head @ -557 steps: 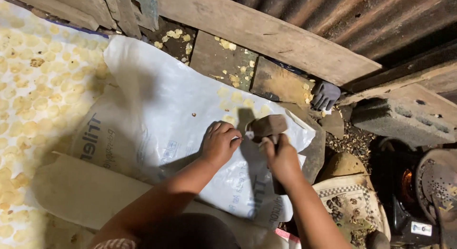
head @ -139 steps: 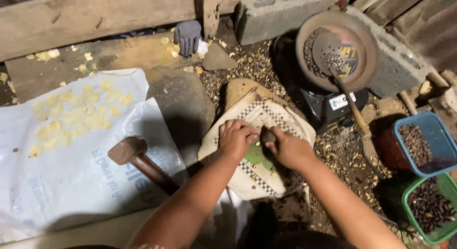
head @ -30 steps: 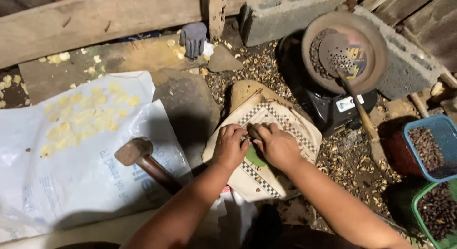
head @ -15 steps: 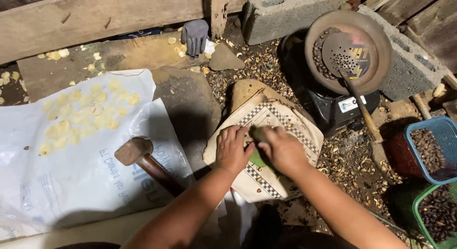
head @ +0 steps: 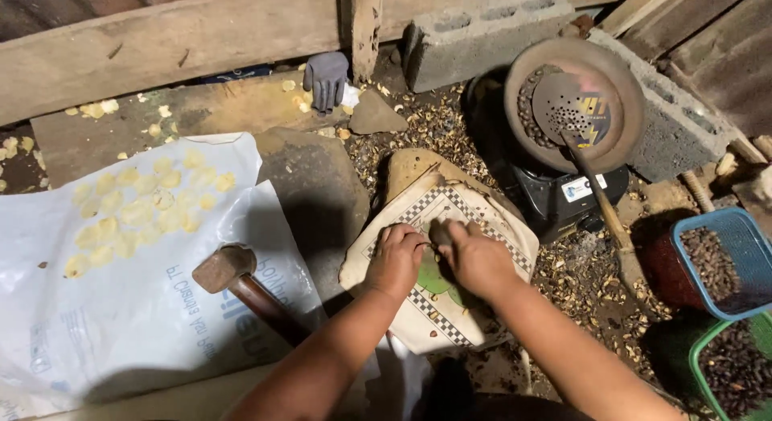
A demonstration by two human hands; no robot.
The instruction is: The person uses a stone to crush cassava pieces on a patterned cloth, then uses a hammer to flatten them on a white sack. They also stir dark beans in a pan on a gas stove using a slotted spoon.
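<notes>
Both my hands rest together on a cream cloth [head: 482, 228] with a checkered border that covers a rounded block. My left hand [head: 396, 258] has its fingers curled on the cloth. My right hand [head: 476, 256] sits beside it, pinching a small dark object that I cannot identify. A wooden-handled hammer [head: 225, 270] lies untouched to the left, on a white plastic sack [head: 96, 324] strewn with flat yellowish pieces [head: 137, 216].
A round pan [head: 619, 91] with dark seeds and a perforated ladle [head: 572, 107] sits on a black stove at the right. Blue basket [head: 752, 236] and green basket [head: 708, 389] hold dark seeds. Concrete blocks, a plank and a grey glove [head: 326, 77] lie behind. Shell scraps litter the ground.
My hands left the hammer on the sack and came to the checkered cloth. Over the last second they stay close together there, shifting only slightly.
</notes>
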